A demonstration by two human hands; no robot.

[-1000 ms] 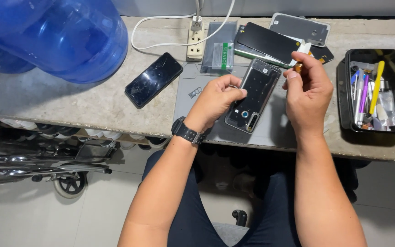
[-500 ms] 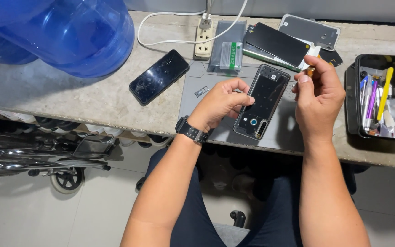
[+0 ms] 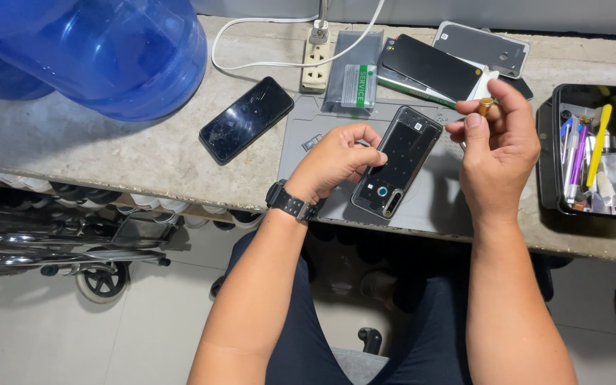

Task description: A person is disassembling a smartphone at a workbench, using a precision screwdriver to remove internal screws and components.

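2 hands busy. Left hand (image 3: 336, 158) grips the opened phone body (image 3: 397, 161) by its edge, tilted over the grey work mat (image 3: 436, 207). Right hand (image 3: 497, 146) pinches a small brass-tipped tool (image 3: 485, 106), raised clear of the phone. Back cover looks already off; internals untouched, so probably early. Room is tight: tool tray (image 3: 593, 153) just right, stacked phones (image 3: 433, 68) behind, cracked phone (image 3: 246, 119) left. Mat's near edge sits close to the bench lip.

Translucent blue water jug (image 3: 108, 50), black cracked phone (image 3: 246, 119), grey mat (image 3: 429, 203), yellow tool (image 3: 598, 146), black tray (image 3: 547, 167)
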